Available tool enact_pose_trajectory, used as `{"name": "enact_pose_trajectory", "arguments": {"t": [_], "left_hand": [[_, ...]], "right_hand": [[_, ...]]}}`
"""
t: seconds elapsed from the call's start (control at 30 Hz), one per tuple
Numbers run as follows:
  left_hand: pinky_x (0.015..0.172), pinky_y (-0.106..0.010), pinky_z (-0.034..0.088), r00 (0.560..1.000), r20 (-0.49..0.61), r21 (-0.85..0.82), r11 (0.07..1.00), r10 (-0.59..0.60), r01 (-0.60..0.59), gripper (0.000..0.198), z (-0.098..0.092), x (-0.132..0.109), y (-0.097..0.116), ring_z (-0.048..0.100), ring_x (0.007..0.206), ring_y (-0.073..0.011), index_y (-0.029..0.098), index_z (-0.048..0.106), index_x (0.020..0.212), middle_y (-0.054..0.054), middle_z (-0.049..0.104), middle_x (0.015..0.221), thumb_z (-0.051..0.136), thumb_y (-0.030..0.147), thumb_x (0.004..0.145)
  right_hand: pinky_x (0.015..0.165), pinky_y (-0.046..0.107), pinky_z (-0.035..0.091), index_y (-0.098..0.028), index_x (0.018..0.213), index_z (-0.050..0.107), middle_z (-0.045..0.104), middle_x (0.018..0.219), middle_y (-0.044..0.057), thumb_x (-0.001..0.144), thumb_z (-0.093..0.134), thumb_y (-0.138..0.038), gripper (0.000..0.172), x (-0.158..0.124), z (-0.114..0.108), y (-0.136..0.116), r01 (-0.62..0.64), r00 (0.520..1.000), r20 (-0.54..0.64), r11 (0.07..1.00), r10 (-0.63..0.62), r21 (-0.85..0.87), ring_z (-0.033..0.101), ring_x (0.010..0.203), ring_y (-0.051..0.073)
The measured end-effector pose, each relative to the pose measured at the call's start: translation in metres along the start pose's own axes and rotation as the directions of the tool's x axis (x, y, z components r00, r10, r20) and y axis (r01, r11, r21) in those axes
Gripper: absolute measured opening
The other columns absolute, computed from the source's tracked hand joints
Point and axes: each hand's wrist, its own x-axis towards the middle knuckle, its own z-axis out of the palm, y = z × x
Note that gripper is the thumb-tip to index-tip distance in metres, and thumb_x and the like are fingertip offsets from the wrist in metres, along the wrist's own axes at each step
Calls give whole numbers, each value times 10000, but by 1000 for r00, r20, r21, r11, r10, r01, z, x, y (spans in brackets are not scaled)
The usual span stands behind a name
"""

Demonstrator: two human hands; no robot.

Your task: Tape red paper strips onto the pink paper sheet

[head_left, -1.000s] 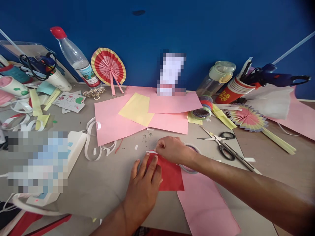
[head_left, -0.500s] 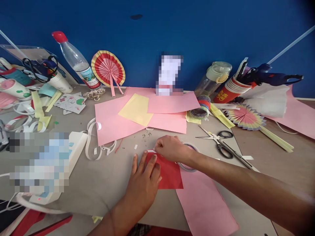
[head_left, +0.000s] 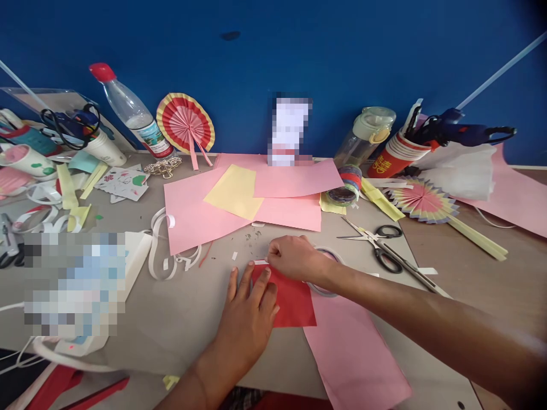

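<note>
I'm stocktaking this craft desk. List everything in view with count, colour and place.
Sheet: one, red, front centre
Narrow strip: one, white, sheet's far edge
Tape roll: one, whitish, sheet's right edge
Large papers: several, pink, centre and right
Paper piece: one, yellow, on large papers
Paper scraps: several, white, scattered
Scissors: one pair, black handles, right
Slim tool: one, grey, by scissors
Pleated fans: two, multicoloured, left and right
Bottles: two, clear, left and right
Cups: several, red or white, both sides
Power strip: one, white, left
Strap loops: several, white, left
Clip: one, gold, back left
Pixelated object: one, whitish, back centre
Partition: one, blue, back
Desk: one, grey, beneath
Left hand: one, bare, on sheet
Right hand: one, bare, sheet's far edge
</note>
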Motion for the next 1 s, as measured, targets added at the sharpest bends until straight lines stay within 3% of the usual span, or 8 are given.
{"name": "enact_pose_trajectory", "arguments": {"t": [0.6,1.0], "left_hand": [[1082,-577,250,1000,6,-18,1000,-13,13,238,-2,0,1,403,1290,-338,187,613,1068,-67,600,1250,464,274,904],[1097,-567,226,999,16,-37,999,-30,30,240,-1,-1,1,378,1311,-337,189,613,1061,-62,585,1275,440,276,920]], "right_hand": [[750,260,347,-206,669,591,677,735,-15,777,483,-249,159,-2,-4,1,62,998,-28,998,-63,-15,576,684,130],[756,313,341,-176,758,625,689,727,51,819,416,-216,222,3,2,1,94,992,-68,980,-108,-174,607,680,173]]}}
